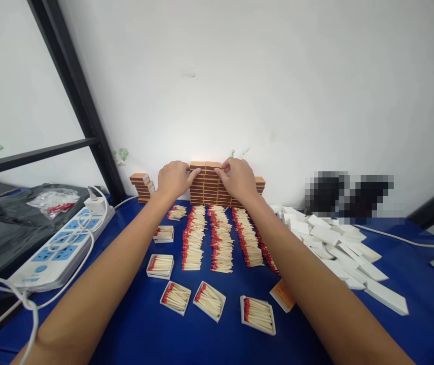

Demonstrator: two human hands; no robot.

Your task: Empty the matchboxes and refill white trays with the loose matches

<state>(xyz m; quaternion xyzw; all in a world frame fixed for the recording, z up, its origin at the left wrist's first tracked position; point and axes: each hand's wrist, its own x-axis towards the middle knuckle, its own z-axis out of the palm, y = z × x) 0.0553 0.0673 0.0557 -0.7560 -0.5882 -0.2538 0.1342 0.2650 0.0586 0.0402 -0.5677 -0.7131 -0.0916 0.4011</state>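
Against the wall stands a wall-like stack of matchboxes (pixel 197 188) with orange tops and dark striking sides. My left hand (pixel 172 179) is closed at the upper left end of the stack, thumb and fingers on a top matchbox (pixel 197 165). At the upper right, my right hand (pixel 239 178) pinches the end of the neighbouring top matchbox (pixel 213 165). Below the hands lie long rows of red-tipped matches (pixel 221 241). Several white matchbox trays (pixel 258 315) filled with matches lie nearer me. My right forearm partly covers an orange matchbox sleeve (pixel 283 294).
A smaller matchbox stack (pixel 141 187) stands at left. White paper trays (pixel 327 235) are heaped at right. A power strip (pixel 59 248) with white cables lies at left, beside a plastic bag (pixel 53 200) on black sheeting. Black frame bars (pixel 76 91) rise at left.
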